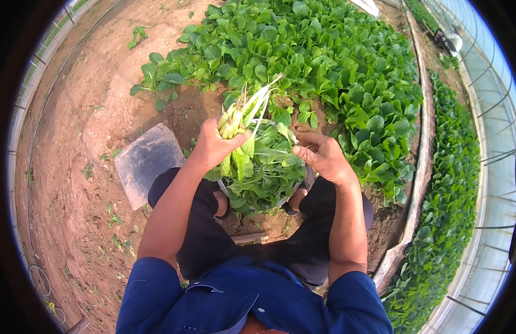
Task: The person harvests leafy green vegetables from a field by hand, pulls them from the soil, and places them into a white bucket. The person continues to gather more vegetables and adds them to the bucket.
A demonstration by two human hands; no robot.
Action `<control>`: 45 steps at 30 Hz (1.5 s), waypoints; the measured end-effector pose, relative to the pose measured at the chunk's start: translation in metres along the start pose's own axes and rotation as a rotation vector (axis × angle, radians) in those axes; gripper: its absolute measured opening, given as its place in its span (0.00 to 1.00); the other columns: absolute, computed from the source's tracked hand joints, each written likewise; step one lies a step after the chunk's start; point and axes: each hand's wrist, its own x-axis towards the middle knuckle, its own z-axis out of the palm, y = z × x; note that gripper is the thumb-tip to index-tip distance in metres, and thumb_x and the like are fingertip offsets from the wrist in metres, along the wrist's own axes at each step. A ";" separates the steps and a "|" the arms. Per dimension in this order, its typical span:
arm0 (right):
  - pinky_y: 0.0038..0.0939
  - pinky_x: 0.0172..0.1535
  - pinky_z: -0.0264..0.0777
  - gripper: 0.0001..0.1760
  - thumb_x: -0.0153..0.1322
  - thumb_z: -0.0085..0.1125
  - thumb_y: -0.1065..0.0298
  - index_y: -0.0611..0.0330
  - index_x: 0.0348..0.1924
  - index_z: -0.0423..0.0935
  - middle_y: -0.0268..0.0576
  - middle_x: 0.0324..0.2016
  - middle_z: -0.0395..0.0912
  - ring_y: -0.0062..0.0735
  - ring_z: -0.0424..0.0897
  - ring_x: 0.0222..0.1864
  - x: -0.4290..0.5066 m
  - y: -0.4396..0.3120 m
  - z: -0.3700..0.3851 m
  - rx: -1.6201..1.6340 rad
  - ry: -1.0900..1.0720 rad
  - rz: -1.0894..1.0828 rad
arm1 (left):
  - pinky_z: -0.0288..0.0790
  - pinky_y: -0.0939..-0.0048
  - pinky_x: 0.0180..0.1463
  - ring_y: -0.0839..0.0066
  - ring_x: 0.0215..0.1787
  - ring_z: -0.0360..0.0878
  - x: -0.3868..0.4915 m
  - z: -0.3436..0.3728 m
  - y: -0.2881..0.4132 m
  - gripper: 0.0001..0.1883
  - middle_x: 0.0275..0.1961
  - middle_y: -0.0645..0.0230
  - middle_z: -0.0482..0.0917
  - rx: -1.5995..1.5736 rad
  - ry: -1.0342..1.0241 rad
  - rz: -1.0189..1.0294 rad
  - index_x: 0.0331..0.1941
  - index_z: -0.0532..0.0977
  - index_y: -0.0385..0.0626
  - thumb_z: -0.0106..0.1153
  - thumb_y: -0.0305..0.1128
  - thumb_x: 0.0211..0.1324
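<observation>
My left hand (218,144) is closed around a bunch of leafy green plants (232,123), its pale stems and roots pointing up and away, its leaves hanging below the hand. To the right, my right hand (320,152) has its thumb and fingertips close together beside a leaf at the container's far right edge; whether they pinch it, I cannot tell. Below and between both hands, a round container (223,188) between my feet is heaped with loose picked greens (266,175), which hide most of its rim.
Dense leafy greens (291,50) grow ahead and to the right. A flat board (147,165) lies on bare soil at left. A pale strip (424,125) divides the right beds, beside the greenhouse's plastic wall (497,171). A wooden piece (249,238) lies between my legs.
</observation>
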 end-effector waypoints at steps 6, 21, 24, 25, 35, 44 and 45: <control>0.20 0.29 0.63 0.26 0.74 0.64 0.53 0.66 0.57 0.77 0.32 0.26 0.76 0.17 0.69 0.23 0.007 -0.032 0.040 0.585 -0.047 0.003 | 0.73 0.72 0.47 0.77 0.41 0.81 -0.009 0.003 0.005 0.14 0.37 0.66 0.82 -0.493 -0.401 -0.048 0.40 0.76 0.42 0.71 0.35 0.57; 0.27 0.26 0.62 0.12 0.71 0.67 0.68 0.68 0.29 0.80 0.34 0.20 0.73 0.19 0.65 0.22 0.007 -0.034 0.070 0.072 0.229 -0.291 | 0.73 0.70 0.50 0.80 0.43 0.75 -0.003 0.021 0.001 0.28 0.43 0.70 0.81 -0.066 -0.250 0.075 0.53 0.74 0.41 0.77 0.33 0.48; 0.23 0.28 0.65 0.12 0.74 0.64 0.66 0.70 0.40 0.83 0.28 0.24 0.76 0.13 0.67 0.25 0.006 -0.031 0.076 0.318 0.034 -0.138 | 0.73 0.71 0.54 0.81 0.48 0.75 0.000 0.019 0.000 0.33 0.48 0.72 0.80 -0.108 -0.265 0.050 0.56 0.72 0.42 0.79 0.34 0.47; 0.22 0.30 0.68 0.13 0.76 0.62 0.66 0.69 0.46 0.82 0.31 0.27 0.79 0.14 0.71 0.25 0.007 -0.028 0.074 0.312 -0.056 -0.166 | 0.73 0.71 0.54 0.81 0.48 0.76 -0.003 0.019 0.004 0.31 0.48 0.72 0.80 -0.149 -0.239 0.055 0.56 0.72 0.42 0.78 0.33 0.49; 0.32 0.38 0.79 0.16 0.70 0.63 0.59 0.65 0.40 0.86 0.52 0.27 0.86 0.34 0.87 0.28 0.063 0.043 0.069 -0.273 -0.170 0.140 | 0.79 0.64 0.41 0.59 0.35 0.86 0.028 -0.037 -0.023 0.19 0.35 0.55 0.85 0.388 0.690 0.333 0.43 0.79 0.41 0.70 0.37 0.48; 0.43 0.44 0.77 0.06 0.62 0.65 0.66 0.52 0.33 0.83 0.44 0.34 0.80 0.47 0.82 0.39 0.100 0.158 0.215 -0.854 0.045 -0.292 | 0.78 0.56 0.38 0.54 0.33 0.85 0.026 -0.032 -0.008 0.19 0.30 0.59 0.84 0.510 0.774 0.255 0.38 0.77 0.47 0.72 0.42 0.45; 0.43 0.43 0.77 0.06 0.62 0.65 0.66 0.51 0.32 0.83 0.43 0.34 0.79 0.46 0.81 0.40 0.106 0.161 0.224 -0.975 0.053 -0.332 | 0.78 0.56 0.38 0.55 0.33 0.85 0.025 -0.030 -0.007 0.19 0.30 0.60 0.84 0.524 0.751 0.226 0.38 0.77 0.47 0.73 0.41 0.44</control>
